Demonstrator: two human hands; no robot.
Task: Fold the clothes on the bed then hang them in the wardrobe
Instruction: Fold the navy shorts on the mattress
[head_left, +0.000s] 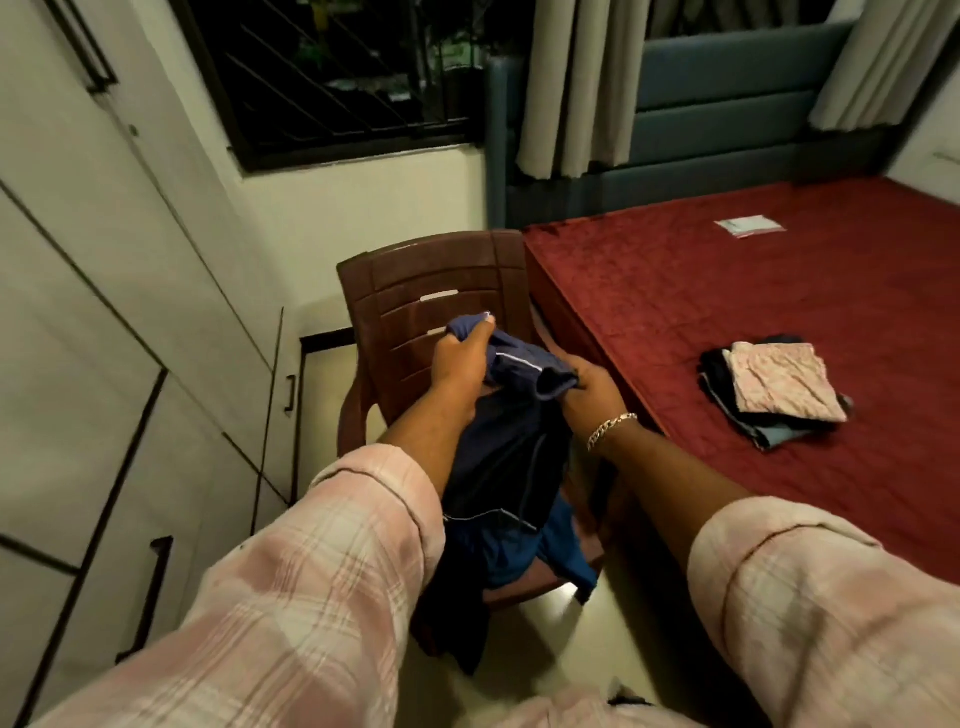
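A dark navy garment (506, 457) with thin white piping hangs between my hands above a brown plastic chair (415, 291). My left hand (460, 356) grips its upper edge, fingers curled round the cloth. My right hand (592, 387), with a chain bracelet at the wrist, holds the other end of the same edge. A brighter blue cloth (563, 551) lies under it on the chair seat. On the red bed (727, 301) sits a stack of folded clothes (774, 392), a pink one on top. The white wardrobe (104, 291) stands shut at the left.
A small white packet (748, 226) lies far back on the bed. A grey padded headboard (727, 104) and curtains (576, 83) stand behind the bed. A dark barred window (343, 78) is above the chair. Pale floor (582, 649) shows below the chair.
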